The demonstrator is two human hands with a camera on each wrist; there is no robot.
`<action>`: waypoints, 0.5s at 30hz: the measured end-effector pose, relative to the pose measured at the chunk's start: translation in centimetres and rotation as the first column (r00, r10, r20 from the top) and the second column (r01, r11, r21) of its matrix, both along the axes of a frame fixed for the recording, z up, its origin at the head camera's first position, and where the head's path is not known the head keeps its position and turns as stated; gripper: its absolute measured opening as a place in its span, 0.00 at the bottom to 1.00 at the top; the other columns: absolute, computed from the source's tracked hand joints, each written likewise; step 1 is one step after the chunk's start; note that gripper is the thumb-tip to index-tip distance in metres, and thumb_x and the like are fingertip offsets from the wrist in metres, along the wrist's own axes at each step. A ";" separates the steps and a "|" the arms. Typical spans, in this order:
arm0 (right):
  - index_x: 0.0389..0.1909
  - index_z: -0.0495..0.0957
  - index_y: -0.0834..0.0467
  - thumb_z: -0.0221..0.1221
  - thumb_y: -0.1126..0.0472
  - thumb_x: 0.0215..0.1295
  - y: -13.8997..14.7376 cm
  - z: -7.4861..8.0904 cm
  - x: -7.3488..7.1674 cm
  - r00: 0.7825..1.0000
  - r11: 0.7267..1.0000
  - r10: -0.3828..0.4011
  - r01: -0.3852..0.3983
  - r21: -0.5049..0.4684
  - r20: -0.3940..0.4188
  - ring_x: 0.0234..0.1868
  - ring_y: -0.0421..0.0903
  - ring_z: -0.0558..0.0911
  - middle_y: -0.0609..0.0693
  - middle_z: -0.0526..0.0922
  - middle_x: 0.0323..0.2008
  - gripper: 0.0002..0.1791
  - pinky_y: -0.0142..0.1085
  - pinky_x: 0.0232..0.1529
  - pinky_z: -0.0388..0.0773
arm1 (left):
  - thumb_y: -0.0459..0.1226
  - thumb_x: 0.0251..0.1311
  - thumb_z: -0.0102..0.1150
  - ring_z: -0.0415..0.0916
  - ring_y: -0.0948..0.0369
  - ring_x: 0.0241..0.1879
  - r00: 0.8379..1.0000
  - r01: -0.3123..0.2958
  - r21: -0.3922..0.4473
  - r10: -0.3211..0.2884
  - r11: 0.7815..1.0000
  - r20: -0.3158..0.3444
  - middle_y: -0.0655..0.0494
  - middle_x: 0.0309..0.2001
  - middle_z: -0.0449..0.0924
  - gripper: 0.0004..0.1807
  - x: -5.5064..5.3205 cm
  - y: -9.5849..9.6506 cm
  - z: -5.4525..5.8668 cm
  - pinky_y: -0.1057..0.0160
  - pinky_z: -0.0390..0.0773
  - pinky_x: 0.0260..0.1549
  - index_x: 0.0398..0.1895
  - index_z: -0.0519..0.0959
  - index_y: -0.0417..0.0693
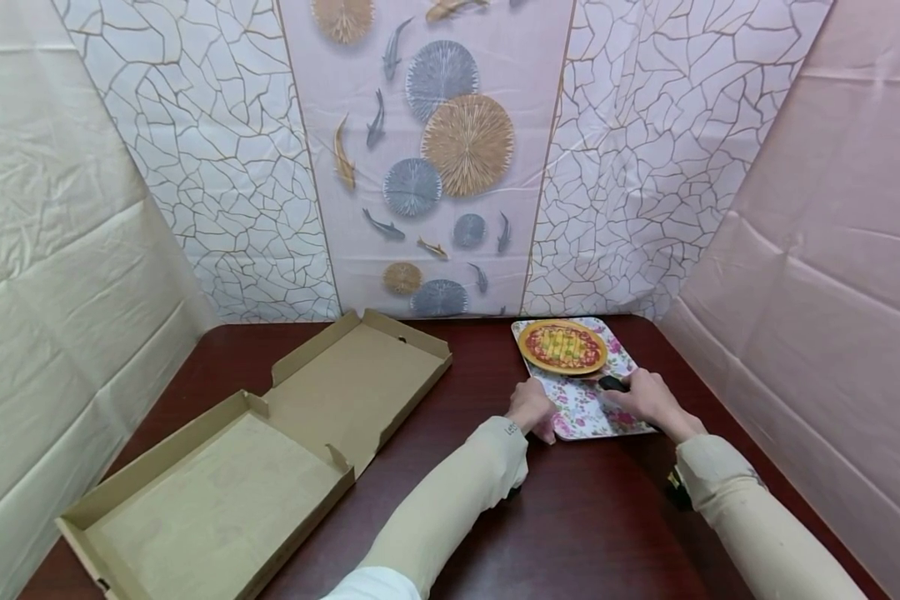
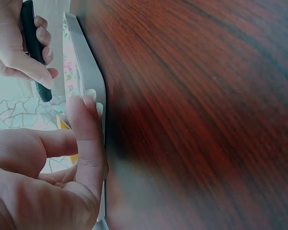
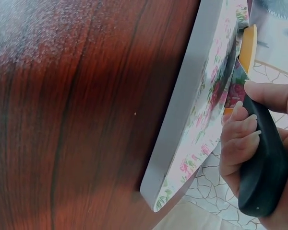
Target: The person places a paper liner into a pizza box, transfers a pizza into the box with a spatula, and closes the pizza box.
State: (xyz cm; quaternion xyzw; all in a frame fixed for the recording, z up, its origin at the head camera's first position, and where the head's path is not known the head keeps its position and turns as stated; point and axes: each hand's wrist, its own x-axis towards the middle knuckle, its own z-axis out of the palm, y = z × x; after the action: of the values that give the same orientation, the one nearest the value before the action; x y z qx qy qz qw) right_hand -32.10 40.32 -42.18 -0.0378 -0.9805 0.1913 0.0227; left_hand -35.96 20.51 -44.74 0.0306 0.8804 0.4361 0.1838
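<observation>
A pizza [image 1: 562,346] with a yellow-brown rim and red and yellow topping lies over the far part of a flowered tray [image 1: 581,412]. My right hand [image 1: 651,398] grips the black handle [image 3: 264,167] of a pizza server, thumb along its top. Its shiny metal blade [image 3: 237,88] reflects the flowers and points in at the pizza's near edge; the blade's tip is hidden there. At the tray's near left side, my left hand [image 1: 532,406] holds the rim, with fingertips [image 2: 90,98] at the grey edge in the left wrist view.
An open cardboard pizza box [image 1: 337,387] lies on the left of the dark red wooden table [image 1: 570,517], its bottom half toward me and its lid toward the back. Patterned cloth [image 1: 435,167] hangs behind the table, and plain cloth walls [image 1: 817,275] flank it.
</observation>
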 end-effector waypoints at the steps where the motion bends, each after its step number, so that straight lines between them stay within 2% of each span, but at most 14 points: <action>1: 0.21 0.76 0.60 0.60 0.50 0.62 0.0 0.0 0.0 1.000 1.000 0.001 -0.001 -0.003 -0.003 0.19 0.44 0.68 0.47 0.68 0.15 0.18 0.35 0.23 0.64 | 0.33 0.57 0.65 0.72 0.56 0.06 1.000 -0.001 0.001 0.001 1.000 -0.002 0.45 0.10 0.77 0.12 0.0 0.0 0.0 0.60 0.80 0.20 0.19 0.79 0.38; 6: 0.21 0.76 0.60 0.59 0.50 0.61 0.1 0.2 0.2 1.000 1.000 0.007 -0.007 -0.004 -0.009 0.17 0.43 0.69 0.47 0.70 0.14 0.18 0.34 0.22 0.65 | 0.33 0.58 0.64 0.73 0.56 0.06 1.000 0.001 0.007 -0.001 1.000 -0.006 0.46 0.09 0.76 0.12 0.1 0.1 -0.1 0.61 0.78 0.16 0.18 0.78 0.38; 10: 0.24 0.78 0.61 0.59 0.49 0.62 -0.1 0.4 0.3 1.000 1.000 0.012 -0.012 0.000 -0.008 0.17 0.44 0.70 0.49 0.72 0.15 0.18 0.35 0.22 0.65 | 0.33 0.60 0.62 0.74 0.56 0.07 1.000 0.014 -0.001 -0.014 1.000 -0.014 0.46 0.09 0.76 0.12 0.3 0.0 -0.1 0.60 0.78 0.14 0.19 0.77 0.38; 15: 0.24 0.79 0.61 0.59 0.49 0.62 -0.5 0.7 0.4 1.000 1.000 0.014 -0.014 0.008 -0.026 0.19 0.45 0.70 0.50 0.73 0.17 0.18 0.35 0.24 0.65 | 0.34 0.61 0.61 0.75 0.55 0.07 0.998 0.025 -0.021 -0.026 0.999 -0.062 0.46 0.08 0.75 0.14 0.6 -0.1 -0.2 0.61 0.76 0.13 0.18 0.76 0.38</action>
State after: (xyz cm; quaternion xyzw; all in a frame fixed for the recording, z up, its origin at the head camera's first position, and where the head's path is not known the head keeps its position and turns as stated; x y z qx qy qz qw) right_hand -31.66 39.81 -41.45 -0.0282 -0.9811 0.1882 0.0342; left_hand -35.39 20.45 -44.95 0.0535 0.8896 0.4237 0.1622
